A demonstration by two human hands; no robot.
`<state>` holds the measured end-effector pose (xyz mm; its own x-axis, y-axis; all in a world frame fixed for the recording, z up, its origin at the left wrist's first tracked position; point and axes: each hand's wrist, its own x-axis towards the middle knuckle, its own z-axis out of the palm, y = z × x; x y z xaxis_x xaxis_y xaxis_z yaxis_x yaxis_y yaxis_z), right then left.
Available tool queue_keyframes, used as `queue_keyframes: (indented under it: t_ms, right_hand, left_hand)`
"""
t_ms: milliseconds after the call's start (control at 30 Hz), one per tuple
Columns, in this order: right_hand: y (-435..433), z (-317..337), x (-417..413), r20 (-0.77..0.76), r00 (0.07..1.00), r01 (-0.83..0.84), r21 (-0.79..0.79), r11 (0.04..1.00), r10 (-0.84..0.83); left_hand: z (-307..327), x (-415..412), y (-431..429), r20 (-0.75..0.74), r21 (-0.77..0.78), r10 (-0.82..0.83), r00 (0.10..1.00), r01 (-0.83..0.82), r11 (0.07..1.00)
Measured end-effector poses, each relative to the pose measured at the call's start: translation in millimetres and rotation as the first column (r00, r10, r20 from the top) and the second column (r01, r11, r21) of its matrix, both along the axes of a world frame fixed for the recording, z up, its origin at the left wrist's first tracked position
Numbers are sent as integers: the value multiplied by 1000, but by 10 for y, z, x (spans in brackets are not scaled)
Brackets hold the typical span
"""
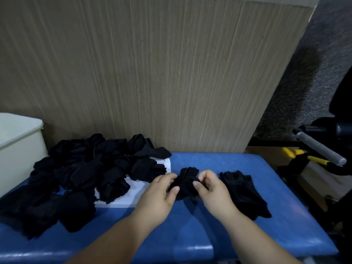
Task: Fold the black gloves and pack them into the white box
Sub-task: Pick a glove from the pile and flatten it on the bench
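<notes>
Since the folded glove must end in the box (19, 149), that bearing is taken first: the box is seen at the far left edge, at about ten o'clock from the left hand (160, 193), which is judged the nearer one to it. What the box holds cannot be seen. At nine o'clock a pile (85, 174) of bunched black gloves is heaped, partly over a white sheet (122, 201). One glove (185, 183) is gripped on its left side by the left hand's curled fingers, mid-bench (209, 235). It is matte black and bunched, its long axis running roughly twelve to six, its fingers fanned at twelve. Its right edge is pinched by the right hand (211, 187). At three o'clock, just beside that hand, flat gloves (243, 193) are laid.
</notes>
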<state>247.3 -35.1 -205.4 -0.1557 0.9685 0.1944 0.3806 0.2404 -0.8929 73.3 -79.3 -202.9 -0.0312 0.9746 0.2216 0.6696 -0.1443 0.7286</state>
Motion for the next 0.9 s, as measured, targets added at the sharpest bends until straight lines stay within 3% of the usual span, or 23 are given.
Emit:
queue_keyframes:
  t_ms: [100, 167, 267, 500, 633, 767, 900]
  right_hand:
    - [11, -22, 162, -48, 999, 8, -17, 1000, -9]
    - [15, -15, 263, -73, 997, 11, -24, 1000, -12]
    - [22, 11, 387, -70, 997, 28, -2, 1000, -28]
    - [-32, -26, 456, -6, 999, 32, 37, 999, -32]
    - [-75, -94, 488, 31, 999, 13, -19, 1000, -12]
    - [-131, -57, 622, -50, 986, -164, -168, 972, 158]
    - [-165, -69, 653, 42, 986, -158, -113, 981, 163]
  left_hand:
    - [-18, 119, 62, 288, -113, -36, 957, 71, 991]
    - [-31, 191, 95, 518, -158, -64, 853, 169, 973]
    - [-31, 277, 122, 646, -183, -107, 756, 289, 940]
    - [-127, 420, 186, 520, -245, -157, 840, 322, 914]
    - [-233, 450, 244, 386, -246, -141, 912, 249, 937]
    - [-261, 512, 272, 315, -194, -47, 948, 113, 975]
    - [-275, 531, 281, 238, -159, 27, 971, 12, 987]
